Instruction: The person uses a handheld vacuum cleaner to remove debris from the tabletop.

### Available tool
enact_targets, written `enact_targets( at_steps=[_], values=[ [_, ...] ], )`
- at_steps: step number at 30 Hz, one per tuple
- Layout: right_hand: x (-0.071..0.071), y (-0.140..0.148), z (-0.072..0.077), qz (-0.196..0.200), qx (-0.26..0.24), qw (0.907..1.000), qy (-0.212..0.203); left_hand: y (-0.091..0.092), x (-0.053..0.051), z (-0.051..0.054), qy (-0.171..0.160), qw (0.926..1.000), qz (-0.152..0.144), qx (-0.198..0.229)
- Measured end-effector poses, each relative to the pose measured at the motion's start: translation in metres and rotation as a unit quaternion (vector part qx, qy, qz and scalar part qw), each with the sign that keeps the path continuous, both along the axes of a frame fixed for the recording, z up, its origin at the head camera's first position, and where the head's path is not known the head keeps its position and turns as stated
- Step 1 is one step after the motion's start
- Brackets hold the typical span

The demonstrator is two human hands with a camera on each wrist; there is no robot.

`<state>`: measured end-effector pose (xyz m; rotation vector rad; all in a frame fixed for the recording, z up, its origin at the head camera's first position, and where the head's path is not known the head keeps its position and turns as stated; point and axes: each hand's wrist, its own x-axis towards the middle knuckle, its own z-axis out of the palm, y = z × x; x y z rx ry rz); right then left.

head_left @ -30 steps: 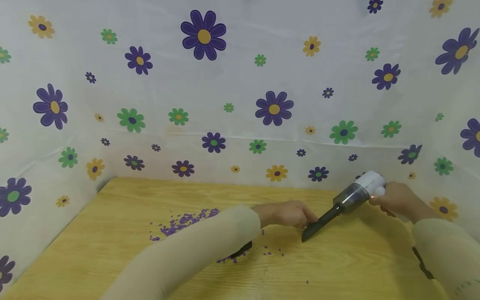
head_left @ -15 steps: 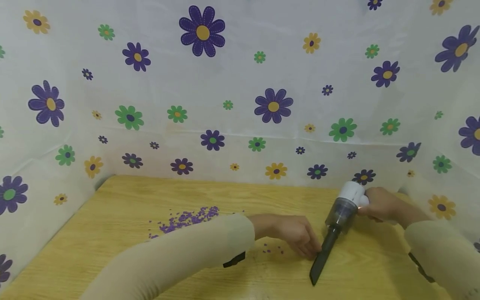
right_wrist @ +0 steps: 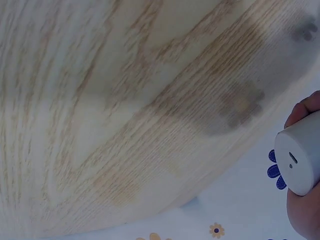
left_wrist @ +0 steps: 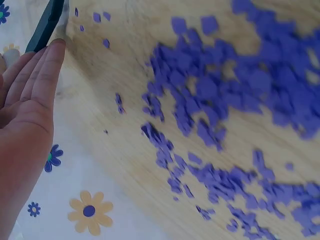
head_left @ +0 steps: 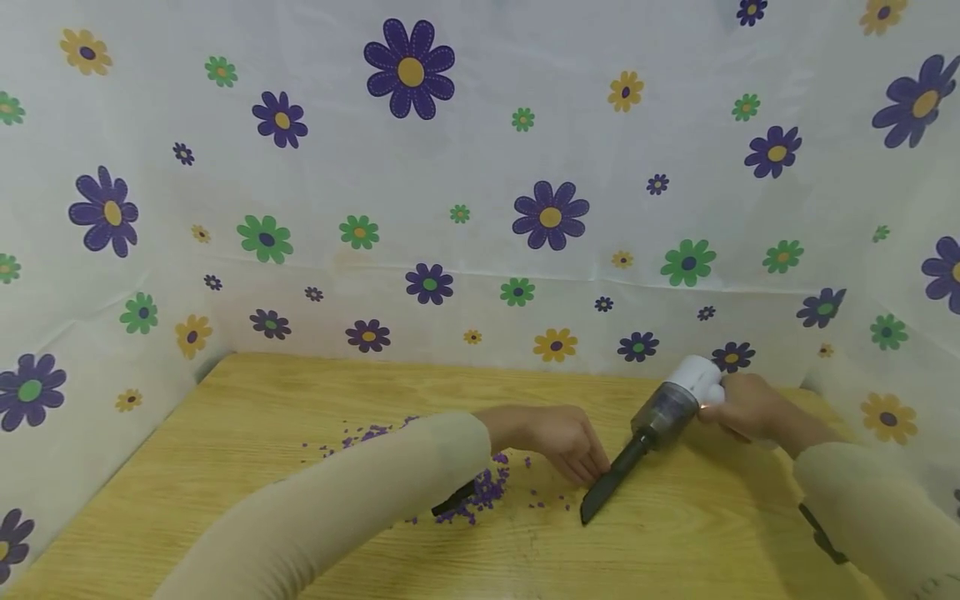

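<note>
White-and-black vacuum (head_left: 663, 413) in right hand (head_left: 750, 407)

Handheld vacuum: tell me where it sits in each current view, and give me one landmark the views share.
Head: the handheld vacuum is right of centre, slanting from upper right to lower left.
Left wrist: its dark nozzle shows at the top left, cut off by the top edge.
Right wrist: only its white end shows, at the right edge.
Shared landmark: the wooden tabletop.
</note>
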<state>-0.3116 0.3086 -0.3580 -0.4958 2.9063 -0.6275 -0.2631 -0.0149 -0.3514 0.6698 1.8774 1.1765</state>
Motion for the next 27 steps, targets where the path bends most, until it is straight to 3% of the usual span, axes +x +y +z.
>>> enact_targets(
  at_steps=[18,27],
  values=[
    [-0.007,-0.022,0.001,-0.05,-0.006,0.9983,-0.027,-0.024,-0.02,0.001,0.04,0.9979,0.042,-0.029],
    [-0.009,-0.036,-0.001,-0.085,-0.01,0.9954,-0.042,-0.038,-0.029,0.0,0.042,0.9953,0.077,-0.041]
  ],
)
